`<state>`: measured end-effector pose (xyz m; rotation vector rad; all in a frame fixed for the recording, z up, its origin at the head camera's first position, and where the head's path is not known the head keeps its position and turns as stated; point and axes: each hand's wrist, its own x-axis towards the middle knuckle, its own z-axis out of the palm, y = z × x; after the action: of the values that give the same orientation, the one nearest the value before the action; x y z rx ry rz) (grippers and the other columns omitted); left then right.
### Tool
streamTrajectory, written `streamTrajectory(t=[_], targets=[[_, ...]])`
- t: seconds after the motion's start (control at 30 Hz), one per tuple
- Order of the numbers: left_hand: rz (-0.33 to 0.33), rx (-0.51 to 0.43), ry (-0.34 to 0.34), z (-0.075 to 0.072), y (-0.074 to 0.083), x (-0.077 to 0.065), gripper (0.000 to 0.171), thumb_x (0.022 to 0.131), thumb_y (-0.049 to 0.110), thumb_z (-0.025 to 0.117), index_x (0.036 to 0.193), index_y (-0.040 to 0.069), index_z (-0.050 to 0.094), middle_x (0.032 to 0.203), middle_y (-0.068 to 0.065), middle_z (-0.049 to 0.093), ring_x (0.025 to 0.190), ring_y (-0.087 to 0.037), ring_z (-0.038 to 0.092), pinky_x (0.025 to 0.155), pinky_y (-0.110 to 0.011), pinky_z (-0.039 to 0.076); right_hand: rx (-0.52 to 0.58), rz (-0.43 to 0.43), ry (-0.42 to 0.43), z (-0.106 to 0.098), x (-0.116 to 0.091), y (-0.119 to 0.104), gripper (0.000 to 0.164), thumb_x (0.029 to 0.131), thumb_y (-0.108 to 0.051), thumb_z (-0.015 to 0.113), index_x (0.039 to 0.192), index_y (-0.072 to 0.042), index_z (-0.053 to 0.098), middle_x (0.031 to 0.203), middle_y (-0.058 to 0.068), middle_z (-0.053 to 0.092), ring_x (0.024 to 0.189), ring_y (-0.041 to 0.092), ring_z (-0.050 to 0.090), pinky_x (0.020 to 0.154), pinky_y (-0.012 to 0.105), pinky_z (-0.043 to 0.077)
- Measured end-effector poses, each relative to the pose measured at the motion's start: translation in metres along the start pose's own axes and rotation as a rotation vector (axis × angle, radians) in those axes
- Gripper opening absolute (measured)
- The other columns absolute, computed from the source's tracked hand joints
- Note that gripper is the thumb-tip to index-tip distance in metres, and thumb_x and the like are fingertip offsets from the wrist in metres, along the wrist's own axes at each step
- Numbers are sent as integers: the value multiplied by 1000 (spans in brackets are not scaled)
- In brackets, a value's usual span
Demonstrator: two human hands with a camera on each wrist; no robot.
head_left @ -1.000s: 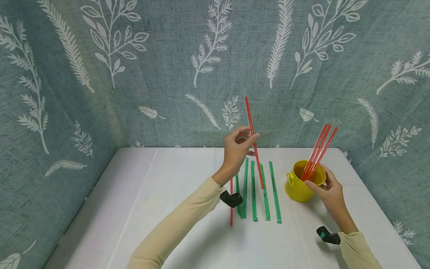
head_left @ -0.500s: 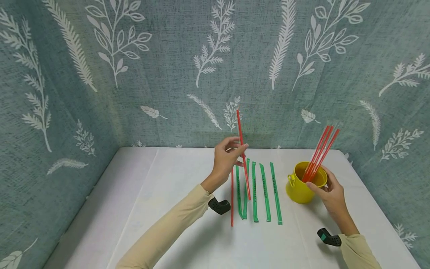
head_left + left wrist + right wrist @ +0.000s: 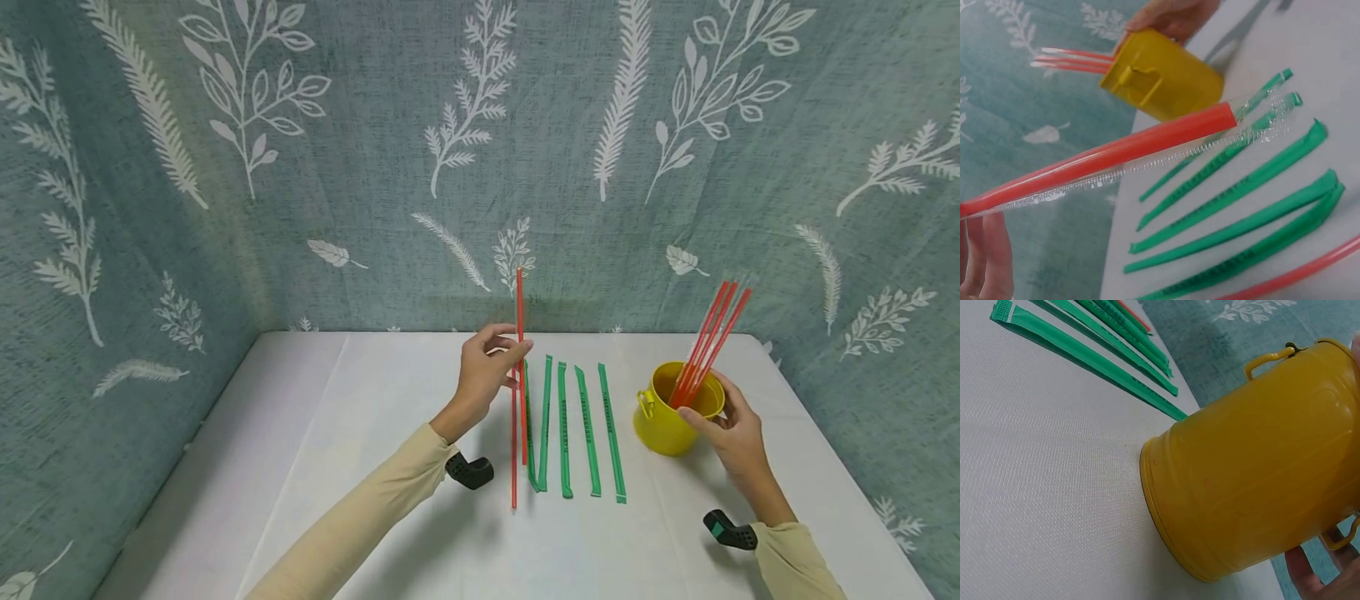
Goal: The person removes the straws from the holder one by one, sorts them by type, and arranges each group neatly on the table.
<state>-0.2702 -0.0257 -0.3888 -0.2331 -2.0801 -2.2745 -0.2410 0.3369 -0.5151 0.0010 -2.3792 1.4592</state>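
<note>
My left hand [image 3: 483,372] pinches a red straw [image 3: 1116,147] in a clear plastic wrapper, held upright above the table. Below it, another red straw [image 3: 513,467] lies on the cloth, left of several straws in green paper wrappers [image 3: 564,433]. At the right, my right hand [image 3: 735,433] grips a small yellow bucket [image 3: 663,429] by its rim, thumb at the near side. Three wrapped red straws [image 3: 708,333] lean out of the bucket toward the upper right. In the right wrist view the bucket [image 3: 1260,469] fills much of the frame and hides most of the hand.
A white cloth covers the table [image 3: 337,433]. Behind it and along both sides hangs a blue-green curtain [image 3: 375,167] with white leaf prints. The green-wrapped straws lie roughly parallel between the left hand and the bucket.
My left hand has moved left and down with the red straw, from over the green-wrapped straws to over the lying red straw. My right hand stays on the bucket.
</note>
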Motion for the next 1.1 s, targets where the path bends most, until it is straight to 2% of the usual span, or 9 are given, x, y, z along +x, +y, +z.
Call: streamTrajectory(t=[0.1, 0.33, 0.67, 0.8, 0.93, 1.1], targets=[[-17, 38, 13, -3, -4, -1, 34, 77, 23, 68, 107, 11, 59, 86, -10, 55, 73, -30, 59, 51, -48, 51, 2, 0, 4, 1, 0, 0, 69, 79, -29, 65, 136, -35, 26, 133, -7, 37, 114, 7, 37, 80, 2, 36], [-53, 84, 38, -10, -15, -4, 29, 76, 23, 68, 102, 11, 60, 83, -10, 56, 59, -20, 57, 46, -37, 51, -1, 1, 12, 1, 0, 0, 69, 79, -29, 65, 136, -35, 26, 133, -7, 37, 115, 7, 37, 81, 3, 36], [-134, 92, 47, -19, -31, -6, 33, 76, 25, 69, 104, 10, 59, 86, -11, 56, 60, -19, 58, 53, -48, 51, 26, -16, 26, 3, 1, 2, 69, 78, -28, 66, 135, -34, 28, 132, -7, 39, 114, 7, 38, 80, 3, 37], [-160, 97, 50, -23, -40, -6, 32, 77, 22, 68, 104, 8, 58, 87, -13, 57, 62, -23, 59, 56, -54, 49, 25, -14, 23, 3, 1, 1, 68, 79, -28, 66, 136, -34, 28, 132, -7, 39, 115, 7, 38, 80, 4, 37], [-187, 121, 60, -26, -47, -6, 34, 77, 23, 68, 106, 7, 58, 88, -14, 57, 63, -26, 60, 55, -52, 50, 14, -8, 19, 3, 1, 0, 69, 79, -28, 65, 136, -34, 27, 132, -7, 38, 115, 8, 38, 81, 4, 37], [-220, 175, 73, -27, -55, -7, 34, 77, 23, 68, 105, 6, 58, 86, -11, 57, 60, -21, 60, 49, -45, 52, 2, 1, 20, 3, 0, 0, 69, 79, -29, 65, 136, -35, 26, 132, -7, 38, 115, 8, 37, 82, 4, 37]])
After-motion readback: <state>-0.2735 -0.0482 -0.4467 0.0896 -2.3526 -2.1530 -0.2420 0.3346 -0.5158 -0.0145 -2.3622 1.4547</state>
